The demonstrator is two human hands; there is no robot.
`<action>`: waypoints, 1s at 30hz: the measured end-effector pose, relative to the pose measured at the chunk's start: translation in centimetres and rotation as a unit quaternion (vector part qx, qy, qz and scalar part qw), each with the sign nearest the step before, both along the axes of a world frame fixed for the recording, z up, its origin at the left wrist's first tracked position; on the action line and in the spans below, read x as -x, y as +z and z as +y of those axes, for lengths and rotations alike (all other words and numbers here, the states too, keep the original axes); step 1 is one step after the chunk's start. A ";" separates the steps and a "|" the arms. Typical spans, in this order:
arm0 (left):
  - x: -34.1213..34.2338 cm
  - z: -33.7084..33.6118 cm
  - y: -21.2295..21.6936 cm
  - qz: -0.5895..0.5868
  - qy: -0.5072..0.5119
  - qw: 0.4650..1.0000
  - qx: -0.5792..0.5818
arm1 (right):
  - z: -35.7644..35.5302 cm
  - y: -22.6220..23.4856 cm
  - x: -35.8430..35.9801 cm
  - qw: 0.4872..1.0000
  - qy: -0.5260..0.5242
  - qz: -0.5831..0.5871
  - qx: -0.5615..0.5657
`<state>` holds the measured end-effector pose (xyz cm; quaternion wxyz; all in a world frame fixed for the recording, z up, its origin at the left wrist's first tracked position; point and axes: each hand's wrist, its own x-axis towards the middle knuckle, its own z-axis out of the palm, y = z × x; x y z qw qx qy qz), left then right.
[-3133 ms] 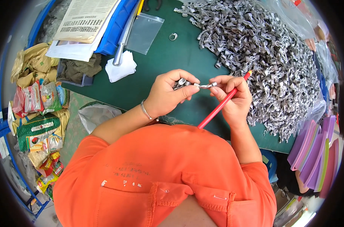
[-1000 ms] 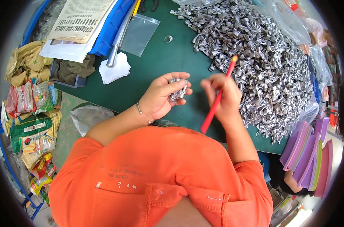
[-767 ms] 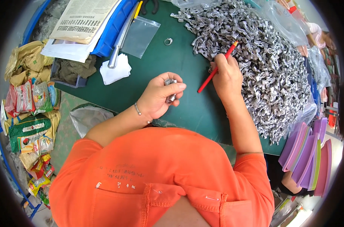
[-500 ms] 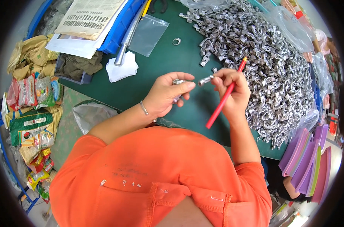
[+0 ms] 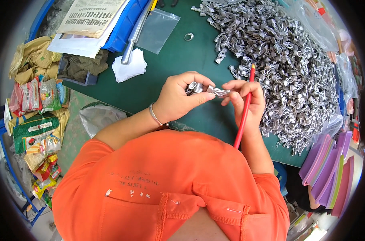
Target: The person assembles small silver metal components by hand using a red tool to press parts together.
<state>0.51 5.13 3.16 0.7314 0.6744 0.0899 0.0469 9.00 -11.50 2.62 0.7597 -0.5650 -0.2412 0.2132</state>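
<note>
Silver-coloured metal ring pieces, with ribbed bands and braided-looking loops, fill both my hands' work area. In my left hand (image 5: 175, 95) are several ring pieces (image 5: 197, 87) held in the curled fingers. One more ring piece (image 5: 220, 92) sits pinched between its thumb and forefinger, pointing right. My right hand (image 5: 256, 103) has its fingertips at the far end of that piece; whether they grip it is hard to see. A red pencil (image 5: 244, 114) is held in the same right hand, its pale tip upward. The big pile of metal ring pieces (image 5: 287, 76) spreads just beyond.
A single ring (image 5: 189, 36) lies on the green table (image 5: 166, 66). Left of it are white paper slips (image 5: 128, 69), a ring-sizing stick (image 5: 130, 50), a clear zip bag (image 5: 158, 30) and a blue tray (image 5: 119, 36). Purple foam sheets (image 5: 325, 176) stand at right.
My hands have come together. The ring piece that was in my right fingertips now sits in my left thumb and forefinger. The red pencil has turned more upright.
</note>
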 end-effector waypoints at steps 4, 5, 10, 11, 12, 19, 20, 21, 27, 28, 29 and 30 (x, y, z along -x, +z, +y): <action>-0.1 -0.3 -0.3 -0.169 -0.012 0.982 -0.081 | -0.1 -1.5 -0.2 0.995 0.056 0.085 -0.022; -0.1 -0.3 -0.1 -0.167 -0.012 0.983 -0.081 | 0.0 -1.9 -0.1 0.994 0.057 0.082 -0.055; 0.0 -0.4 0.1 -0.135 -0.022 0.990 -0.033 | 0.1 -1.4 0.6 0.997 -0.027 -0.044 -0.057; 0.1 -0.4 0.1 -0.136 -0.023 0.990 -0.033 | 0.1 -1.3 0.7 0.993 -0.056 -0.093 -0.049; 0.1 -0.4 0.0 -0.037 -0.021 0.996 0.084 | -0.1 -1.1 0.8 0.986 -0.073 -0.149 -0.032; 0.8 -0.2 -1.4 0.117 -0.058 0.887 0.444 | 1.0 1.6 1.0 0.911 0.003 -0.412 -0.016; 1.4 0.3 -1.2 0.127 -0.050 0.881 0.453 | 0.8 1.4 0.7 0.906 -0.040 -0.419 0.037; 2.1 1.0 -1.1 0.137 -0.042 0.875 0.462 | 0.5 1.3 0.1 0.898 -0.081 -0.424 0.089; 12.6 10.4 -3.5 -0.003 -0.072 0.921 0.384 | 0.7 -0.8 -5.1 0.755 -0.071 -0.537 0.370; 14.9 11.8 -3.3 0.005 -0.074 0.941 0.331 | 1.3 -0.5 -4.8 0.722 -0.052 -0.574 0.382; 17.2 13.3 -3.3 0.023 -0.084 0.949 0.304 | 1.8 -0.6 -4.7 0.701 -0.052 -0.589 0.398; 19.3 14.3 -3.7 0.061 -0.065 0.956 0.279 | 1.6 -0.5 -4.9 0.702 -0.044 -0.582 0.408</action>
